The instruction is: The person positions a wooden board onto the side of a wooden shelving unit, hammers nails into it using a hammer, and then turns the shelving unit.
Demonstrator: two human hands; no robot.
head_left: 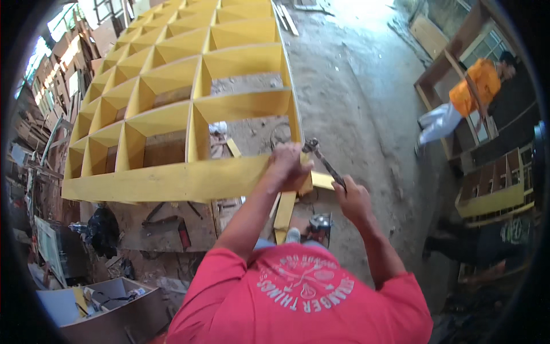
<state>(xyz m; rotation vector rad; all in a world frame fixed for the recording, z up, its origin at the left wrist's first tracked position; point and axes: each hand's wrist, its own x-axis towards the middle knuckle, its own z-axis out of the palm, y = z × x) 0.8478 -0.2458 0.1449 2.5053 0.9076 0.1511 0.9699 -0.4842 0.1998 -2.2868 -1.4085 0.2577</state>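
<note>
A large yellow shelf unit [172,179], divided into several open compartments, stretches away from me at the left and middle. At its near right corner, my left hand [289,165] presses against the board with its fingers curled in. Whatever those fingers may pinch is hidden. In my right hand [353,200] is a hammer, gripped by its dark handle. The hammer's [327,163] head is raised beside the corner, close to my left fingers.
Yellow board offcuts [285,212] and a power tool [319,223] lie near my feet. A workbench [149,229] with tools stands under the near edge. At lower left is an open box [114,307]. A person in orange [476,86] works at a wooden frame on the right.
</note>
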